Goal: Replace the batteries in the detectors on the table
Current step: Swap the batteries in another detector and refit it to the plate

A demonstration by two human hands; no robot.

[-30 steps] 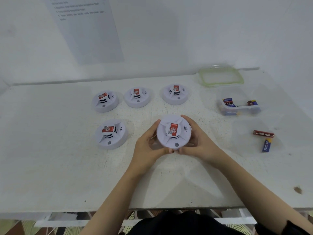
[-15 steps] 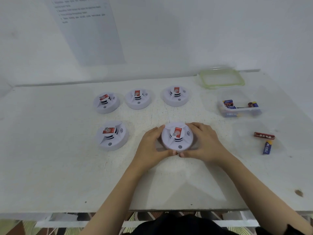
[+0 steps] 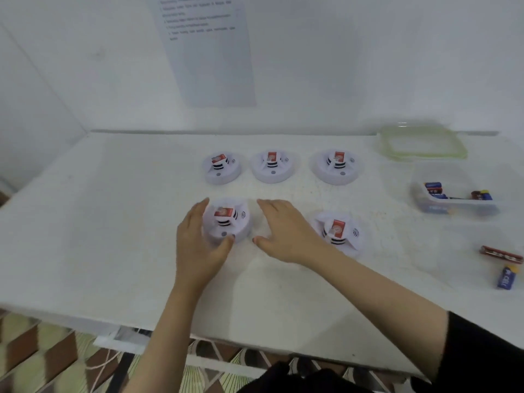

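Observation:
Five white round detectors with red labels lie on the white table. My left hand lies against the left side of the front-left detector, fingers fairly straight and thumb tip touching its front rim. Just right of that detector hovers my right hand, fingers spread, holding nothing. The front-right detector sits alone beside my right wrist. Three more detectors form the back row.
A clear box holding several batteries stands at the right, with its green-rimmed lid behind it. A red battery and a blue battery lie loose near the right edge. A printed sheet hangs on the wall.
Both hands set the detector they held down on the table, let go and moved left to the front-left detector. The camera view has shifted left.

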